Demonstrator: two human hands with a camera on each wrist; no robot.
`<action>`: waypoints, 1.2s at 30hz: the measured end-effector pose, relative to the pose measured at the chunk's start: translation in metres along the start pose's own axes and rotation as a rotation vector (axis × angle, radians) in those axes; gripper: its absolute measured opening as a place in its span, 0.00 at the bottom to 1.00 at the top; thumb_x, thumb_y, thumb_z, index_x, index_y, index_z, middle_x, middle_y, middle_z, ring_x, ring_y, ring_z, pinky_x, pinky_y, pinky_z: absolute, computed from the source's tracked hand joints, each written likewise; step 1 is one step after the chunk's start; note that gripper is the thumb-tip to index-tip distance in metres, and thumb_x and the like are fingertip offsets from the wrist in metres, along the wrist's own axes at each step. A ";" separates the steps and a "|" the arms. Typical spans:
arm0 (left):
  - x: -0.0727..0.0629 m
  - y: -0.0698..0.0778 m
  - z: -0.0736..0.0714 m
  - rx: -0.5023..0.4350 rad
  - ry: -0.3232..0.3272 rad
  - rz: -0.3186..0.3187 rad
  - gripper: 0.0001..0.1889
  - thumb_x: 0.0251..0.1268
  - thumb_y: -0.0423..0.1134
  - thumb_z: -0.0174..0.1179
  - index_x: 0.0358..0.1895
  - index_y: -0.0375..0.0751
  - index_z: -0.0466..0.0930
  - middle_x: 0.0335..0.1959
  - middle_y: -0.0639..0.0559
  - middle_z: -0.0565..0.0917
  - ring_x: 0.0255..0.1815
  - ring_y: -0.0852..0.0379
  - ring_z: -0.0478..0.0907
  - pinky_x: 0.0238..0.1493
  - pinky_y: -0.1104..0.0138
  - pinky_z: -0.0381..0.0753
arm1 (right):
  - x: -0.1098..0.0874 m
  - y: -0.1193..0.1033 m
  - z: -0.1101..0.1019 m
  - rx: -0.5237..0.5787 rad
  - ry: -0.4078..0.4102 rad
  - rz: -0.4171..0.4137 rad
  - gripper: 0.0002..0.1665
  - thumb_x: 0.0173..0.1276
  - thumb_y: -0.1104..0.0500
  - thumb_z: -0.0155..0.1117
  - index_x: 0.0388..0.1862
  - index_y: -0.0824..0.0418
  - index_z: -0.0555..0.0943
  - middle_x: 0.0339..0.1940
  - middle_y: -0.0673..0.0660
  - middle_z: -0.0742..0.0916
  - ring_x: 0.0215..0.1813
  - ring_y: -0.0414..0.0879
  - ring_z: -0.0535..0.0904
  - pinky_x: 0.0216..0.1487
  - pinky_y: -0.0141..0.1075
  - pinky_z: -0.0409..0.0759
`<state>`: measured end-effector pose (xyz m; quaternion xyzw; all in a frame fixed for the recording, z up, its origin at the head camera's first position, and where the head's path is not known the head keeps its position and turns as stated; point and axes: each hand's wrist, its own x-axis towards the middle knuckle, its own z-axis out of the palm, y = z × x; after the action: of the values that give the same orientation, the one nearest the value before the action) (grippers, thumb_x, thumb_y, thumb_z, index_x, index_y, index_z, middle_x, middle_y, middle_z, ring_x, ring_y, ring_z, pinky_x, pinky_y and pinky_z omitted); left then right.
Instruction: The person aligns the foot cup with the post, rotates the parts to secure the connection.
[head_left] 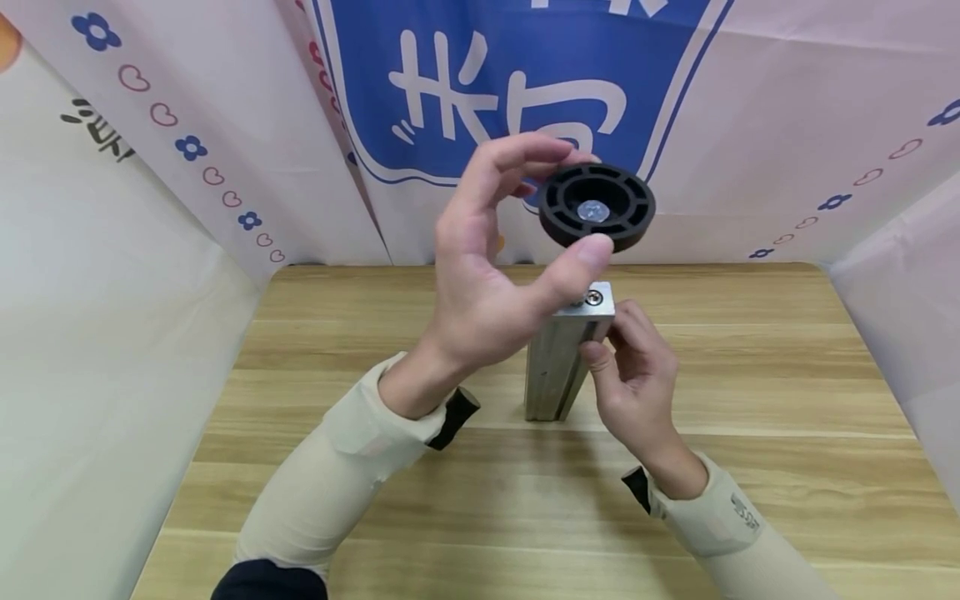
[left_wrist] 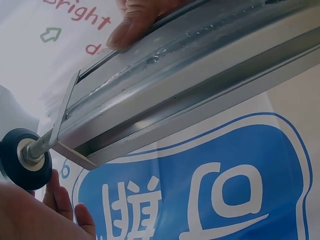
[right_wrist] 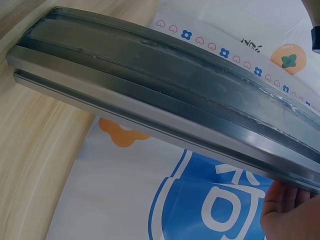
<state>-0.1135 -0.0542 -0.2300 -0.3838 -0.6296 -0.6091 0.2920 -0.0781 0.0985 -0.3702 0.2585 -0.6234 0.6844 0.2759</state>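
Observation:
An aluminium profile (head_left: 551,371) with slotted sides stands upright on the table, and a metal end plate (head_left: 603,308) with a bolt in view caps its top. Above the plate is a black round levelling foot (head_left: 561,218), its ribbed underside facing up. In the left wrist view its threaded stud (left_wrist: 45,141) reaches into the plate, with a nut (left_wrist: 31,156) at the foot's base. My left hand (head_left: 483,275) pinches the foot's rim between thumb and fingers. Lower down, my right hand (head_left: 641,371) grips the profile near its upper end; part of those fingers is hidden behind it.
The wood-grain table (head_left: 750,400) spreads around the profile's base. Printed cloth (head_left: 765,150) with a blue sign hangs behind the table's far edge, close beyond the left hand. More white cloth (head_left: 112,350) hangs at the left side.

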 end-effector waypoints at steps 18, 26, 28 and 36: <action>-0.003 0.000 -0.001 -0.175 -0.105 -0.079 0.26 0.66 0.35 0.46 0.60 0.15 0.66 0.57 0.21 0.81 0.59 0.46 0.81 0.68 0.54 0.76 | 0.000 -0.001 0.001 -0.012 0.009 0.011 0.30 0.74 0.52 0.68 0.48 0.83 0.81 0.39 0.48 0.81 0.41 0.41 0.74 0.41 0.28 0.77; -0.003 0.001 0.000 -0.089 -0.055 -0.051 0.29 0.64 0.39 0.49 0.61 0.16 0.67 0.59 0.24 0.80 0.60 0.46 0.79 0.60 0.60 0.73 | 0.000 -0.001 0.000 -0.015 0.005 0.011 0.30 0.74 0.52 0.68 0.49 0.83 0.81 0.39 0.48 0.81 0.41 0.41 0.74 0.42 0.28 0.77; -0.003 0.001 0.000 -0.044 -0.019 -0.036 0.30 0.63 0.42 0.53 0.60 0.17 0.68 0.59 0.25 0.80 0.59 0.45 0.77 0.58 0.61 0.72 | 0.000 -0.001 0.000 -0.007 0.006 0.009 0.30 0.73 0.52 0.68 0.49 0.83 0.81 0.39 0.48 0.81 0.41 0.41 0.74 0.42 0.28 0.77; 0.000 0.003 0.002 0.072 0.034 0.005 0.38 0.44 0.33 0.76 0.60 0.19 0.70 0.55 0.30 0.79 0.55 0.55 0.75 0.59 0.62 0.73 | 0.000 0.000 0.000 0.001 0.004 -0.002 0.30 0.73 0.51 0.68 0.46 0.83 0.80 0.37 0.49 0.79 0.41 0.41 0.72 0.42 0.28 0.76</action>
<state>-0.1109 -0.0523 -0.2290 -0.3641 -0.6453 -0.5917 0.3177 -0.0784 0.0987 -0.3705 0.2578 -0.6221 0.6851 0.2778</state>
